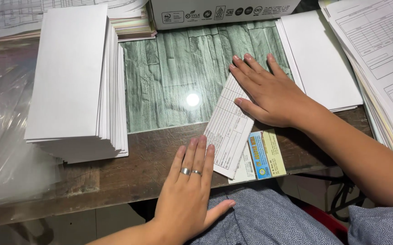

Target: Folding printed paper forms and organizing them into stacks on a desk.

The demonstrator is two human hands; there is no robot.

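My right hand (269,93) and left hand (189,181), both flat and empty, press the folded form (228,129); uneven pressure could skew its crease.

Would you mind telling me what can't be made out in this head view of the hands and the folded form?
- Folded form: its upper part is hidden under the right hand; its print is too small to tell.
- Coloured card: partly covered by the form.
- Left hand: its palm side is hidden.
- Cardboard box: cut off by the top edge.
- Printed sheets: cut off by the right edge.
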